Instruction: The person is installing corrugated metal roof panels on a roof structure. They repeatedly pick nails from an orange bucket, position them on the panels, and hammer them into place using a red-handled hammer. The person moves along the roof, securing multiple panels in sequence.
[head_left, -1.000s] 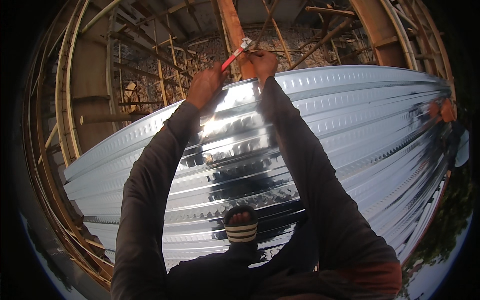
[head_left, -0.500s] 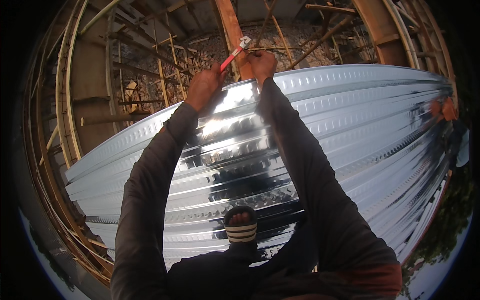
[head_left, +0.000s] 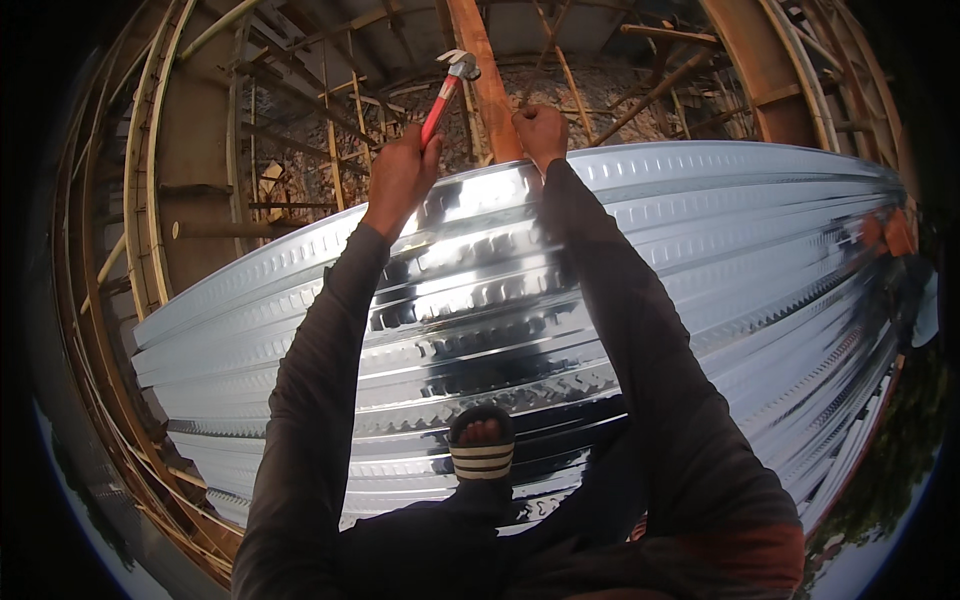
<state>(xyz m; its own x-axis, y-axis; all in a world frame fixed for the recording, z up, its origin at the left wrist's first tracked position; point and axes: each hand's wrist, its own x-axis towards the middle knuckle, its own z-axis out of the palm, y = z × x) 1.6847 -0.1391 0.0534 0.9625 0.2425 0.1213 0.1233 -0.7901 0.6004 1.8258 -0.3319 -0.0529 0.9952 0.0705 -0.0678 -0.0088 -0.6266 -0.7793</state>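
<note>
My left hand (head_left: pixel 403 172) is wrapped round the red handle of a claw hammer (head_left: pixel 439 103). The hammer's metal head is raised, up and away from me, just left of a reddish-brown wooden beam (head_left: pixel 489 95). At the right side of that beam my right hand (head_left: pixel 543 132) is closed with fingers pinched together; what they hold, if anything, is too small to make out. Both forearms reach over shiny ribbed metal sheets (head_left: pixel 680 205), whose far edge lies across the beam just below my hands.
My foot in a striped sandal (head_left: pixel 482 445) stands on the metal sheets. Beyond their far edge, bamboo poles and wooden props (head_left: pixel 335 150) rise from rubble-strewn ground well below. Wide timber forms (head_left: pixel 190 150) run at the left. Another person (head_left: pixel 905 260) is at the far right.
The hammer has swung up and left, away from the beam, its head now upright. My right hand stays by the beam, and the view has shifted slightly.
</note>
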